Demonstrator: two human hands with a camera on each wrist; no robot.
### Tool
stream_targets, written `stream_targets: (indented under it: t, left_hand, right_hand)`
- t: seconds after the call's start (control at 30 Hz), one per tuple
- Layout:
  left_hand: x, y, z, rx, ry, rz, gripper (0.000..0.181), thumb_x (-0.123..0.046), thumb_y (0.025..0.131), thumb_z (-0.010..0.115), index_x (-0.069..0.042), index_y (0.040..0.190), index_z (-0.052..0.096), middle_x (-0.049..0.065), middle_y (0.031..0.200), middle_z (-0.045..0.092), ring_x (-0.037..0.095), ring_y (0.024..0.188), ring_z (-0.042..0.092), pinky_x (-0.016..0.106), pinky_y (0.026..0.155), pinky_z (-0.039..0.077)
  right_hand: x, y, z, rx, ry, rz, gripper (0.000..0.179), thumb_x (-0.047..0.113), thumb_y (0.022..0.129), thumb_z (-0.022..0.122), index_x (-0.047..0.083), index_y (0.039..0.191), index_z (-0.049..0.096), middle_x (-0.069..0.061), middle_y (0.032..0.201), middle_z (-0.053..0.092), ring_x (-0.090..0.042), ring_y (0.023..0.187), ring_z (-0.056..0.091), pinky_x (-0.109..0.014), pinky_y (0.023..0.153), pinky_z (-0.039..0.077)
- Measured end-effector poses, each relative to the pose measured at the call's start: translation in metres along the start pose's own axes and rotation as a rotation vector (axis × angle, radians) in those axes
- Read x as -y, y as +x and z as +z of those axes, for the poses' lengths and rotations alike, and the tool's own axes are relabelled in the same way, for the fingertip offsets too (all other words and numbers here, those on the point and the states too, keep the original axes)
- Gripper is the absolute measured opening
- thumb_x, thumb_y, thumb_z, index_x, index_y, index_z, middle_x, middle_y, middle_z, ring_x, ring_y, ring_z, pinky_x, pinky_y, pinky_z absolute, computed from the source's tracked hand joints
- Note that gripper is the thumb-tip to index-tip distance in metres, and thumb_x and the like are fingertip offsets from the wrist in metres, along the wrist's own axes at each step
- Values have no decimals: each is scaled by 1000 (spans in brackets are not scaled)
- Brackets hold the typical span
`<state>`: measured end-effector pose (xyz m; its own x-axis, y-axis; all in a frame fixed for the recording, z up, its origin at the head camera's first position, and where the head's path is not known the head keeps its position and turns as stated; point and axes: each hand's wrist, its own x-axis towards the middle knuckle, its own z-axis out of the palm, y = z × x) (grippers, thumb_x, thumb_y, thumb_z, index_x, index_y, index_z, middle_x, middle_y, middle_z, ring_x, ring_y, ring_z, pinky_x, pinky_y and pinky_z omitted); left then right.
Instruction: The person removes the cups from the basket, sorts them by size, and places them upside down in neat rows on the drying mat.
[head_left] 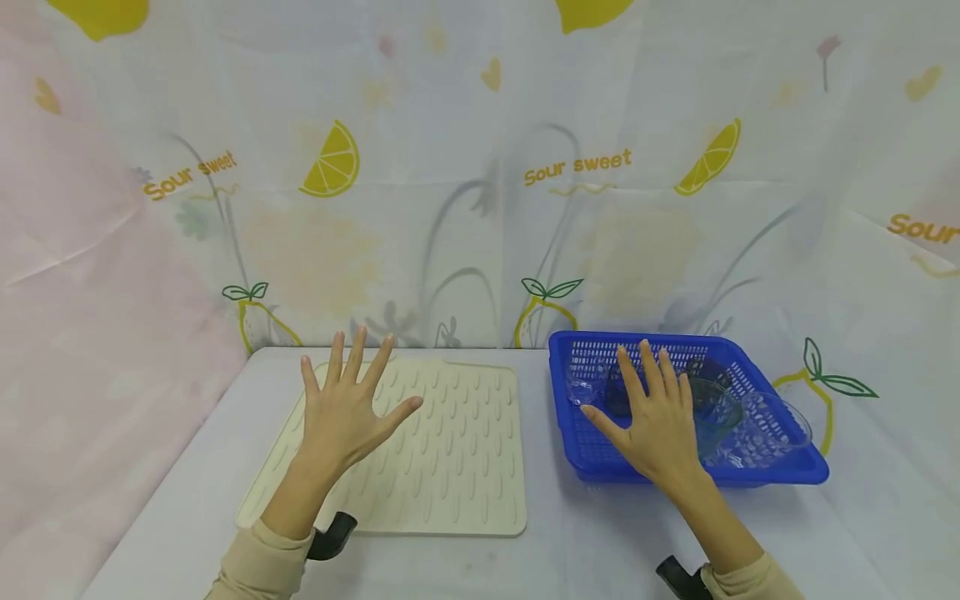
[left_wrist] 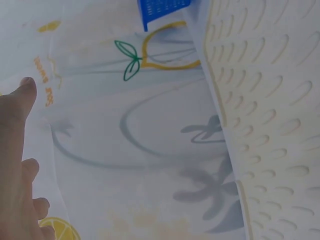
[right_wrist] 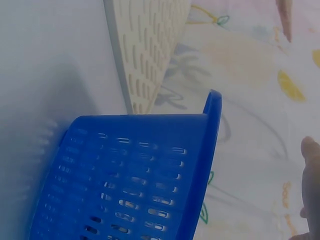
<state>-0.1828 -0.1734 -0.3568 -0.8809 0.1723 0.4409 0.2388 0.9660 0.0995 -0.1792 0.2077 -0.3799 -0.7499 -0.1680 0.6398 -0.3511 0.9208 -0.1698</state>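
Head view — right hand [head_left: 656, 425]: nearer blue slotted plastic basket [head_left: 611, 464], long axis along back edge of surface [head_left: 450, 567]
Left hand [head_left: 341, 417]: over cream ridged mat [head_left: 450, 450]
Fingers [head_left: 649, 371]: apart — both hands

Left mat [head_left: 450, 458] is cream, patterned with elongated ovals; right basket [head_left: 611, 472] is blue; far backdrop [head_left: 420, 92] bears yellow citrus prints.

I'm just holding out my left hand [head_left: 339, 418] and right hand [head_left: 660, 423], fingers [head_left: 354, 357] splaying wide, thumbs [head_left: 402, 412] pointing inward, forearms [head_left: 295, 493] kinda angling in
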Motion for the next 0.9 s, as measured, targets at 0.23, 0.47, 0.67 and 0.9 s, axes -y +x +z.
stream_targets:
  t: [0.23, 0.47, 0.67, 0.9]
  left_hand:
    - [0, -1, -3, 7, -2, -6, 88, -73, 80, 48, -28, 151, 22, 13, 157, 12, 37, 144, 1, 73, 106, -2]
    - [1, -4, -3, 20, -19, -15, 87, -72, 81, 48, -27, 151, 22, 14, 157, 13, 39, 143, 1, 74, 106, -1]
    - [3, -9, -2, 35, -37, -23, 87, -71, 81, 49, -27, 151, 20, 14, 157, 11, 41, 143, 2, 74, 105, -1]
    - [4, -14, 1, 49, -76, -33, 85, -69, 83, 49, -23, 151, 24, 15, 157, 13, 42, 142, 4, 76, 104, 3]
  right_hand:
    - [-4, -1, -6, -54, 29, 17, 90, 73, 84, 42, 5, 142, 40, -30, 141, 38, -51, 124, 38, -71, 93, 36]
    - [-11, -5, -9, -117, 54, 69, 83, 66, 84, 51, 1, 135, 47, -29, 131, 47, -49, 114, 45, -70, 83, 41]
    - [-24, -7, -7, -223, 24, 58, 88, 72, 85, 42, -6, 123, 55, -32, 113, 55, -49, 96, 52, -62, 75, 47]
    - [-37, -14, -10, -204, -15, 158, 64, 44, 83, 65, -9, 118, 57, -35, 104, 54, -51, 91, 51, -61, 69, 47]
